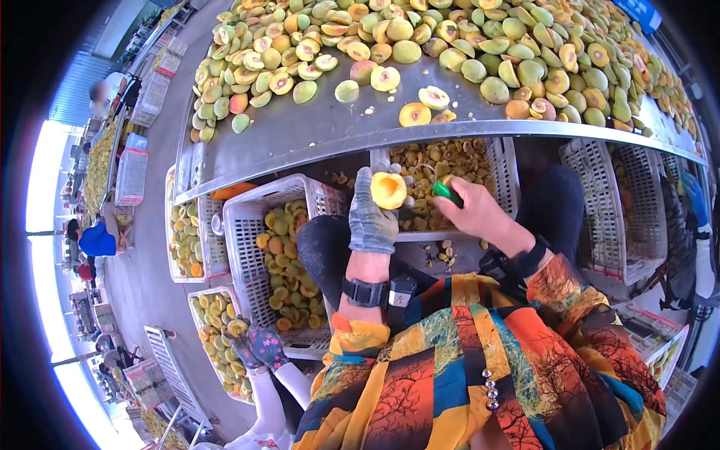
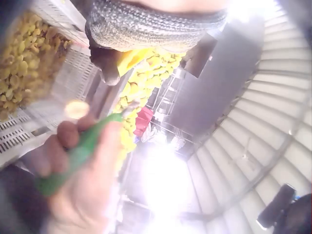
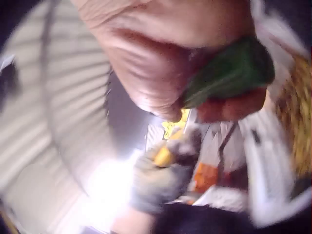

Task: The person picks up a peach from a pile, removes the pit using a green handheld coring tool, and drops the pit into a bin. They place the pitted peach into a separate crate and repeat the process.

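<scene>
My left hand [image 1: 373, 217], in a grey knit glove, holds a yellow peach half [image 1: 388, 190] with its hollowed side turned up. In the left wrist view the glove [image 2: 146, 27] covers most of that fruit. My bare right hand [image 1: 480, 216] grips a green-handled pitting tool [image 1: 448, 193], whose thin curved metal end points toward the left hand. The green handle [image 3: 231, 73] also shows between the fingers in the right wrist view. Below both hands sits a white crate [image 1: 510, 176] of yellow fruit pieces. A blurred pale round piece [image 2: 77, 109] appears near the right hand in the left wrist view.
A metal table [image 1: 300, 135] heaped with peach halves stands ahead. White crates [image 1: 247, 217] of fruit flank my knees, with another crate [image 1: 626, 210] at right. Another person's flowered gloves [image 1: 262, 346] work at a crate on the lower left. Fruit scraps [image 1: 442, 255] lie on the floor.
</scene>
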`<state>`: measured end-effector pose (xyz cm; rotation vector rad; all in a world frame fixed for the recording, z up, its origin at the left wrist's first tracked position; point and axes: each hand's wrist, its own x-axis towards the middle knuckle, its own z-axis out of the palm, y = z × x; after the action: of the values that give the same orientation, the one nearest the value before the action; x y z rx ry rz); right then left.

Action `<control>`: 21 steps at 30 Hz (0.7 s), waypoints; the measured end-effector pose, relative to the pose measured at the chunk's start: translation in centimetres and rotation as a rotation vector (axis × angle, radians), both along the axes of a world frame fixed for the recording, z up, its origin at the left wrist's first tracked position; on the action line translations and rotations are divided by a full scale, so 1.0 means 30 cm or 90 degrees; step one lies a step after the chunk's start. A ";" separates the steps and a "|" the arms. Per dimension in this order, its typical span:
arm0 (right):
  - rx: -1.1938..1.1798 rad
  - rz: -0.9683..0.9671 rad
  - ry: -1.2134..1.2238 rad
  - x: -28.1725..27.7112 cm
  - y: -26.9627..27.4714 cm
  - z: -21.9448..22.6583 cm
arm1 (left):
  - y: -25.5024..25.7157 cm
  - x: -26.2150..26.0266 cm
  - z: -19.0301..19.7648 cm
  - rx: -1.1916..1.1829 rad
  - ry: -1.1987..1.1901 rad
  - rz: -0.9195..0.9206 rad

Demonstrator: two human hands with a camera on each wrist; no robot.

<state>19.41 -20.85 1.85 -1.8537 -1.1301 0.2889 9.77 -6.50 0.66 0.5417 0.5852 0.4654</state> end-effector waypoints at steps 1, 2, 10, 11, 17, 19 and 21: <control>0.000 0.003 -0.004 0.000 0.003 0.018 | -0.009 0.000 0.030 0.027 0.041 0.014; -0.044 0.019 0.035 -0.017 0.001 0.037 | -0.014 -0.004 0.045 0.052 0.084 0.031; -0.102 0.083 -0.198 -0.099 0.073 0.067 | -0.014 -0.023 0.076 0.096 0.052 0.071; -0.101 0.094 -0.199 -0.112 0.079 0.068 | -0.008 -0.032 0.075 0.095 0.052 0.082; -0.091 0.178 -0.171 -0.169 0.119 0.074 | 0.018 -0.095 0.059 0.104 0.034 0.174; -0.086 0.219 -0.068 -0.191 0.136 0.071 | 0.035 -0.106 0.055 0.109 0.008 0.178; -0.151 0.248 0.268 -0.194 0.155 0.108 | 0.053 -0.123 0.081 0.147 0.037 0.194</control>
<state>13.58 -16.20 5.10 -1.6479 -1.1835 1.0233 6.09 -4.90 3.10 0.6908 0.6773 0.8144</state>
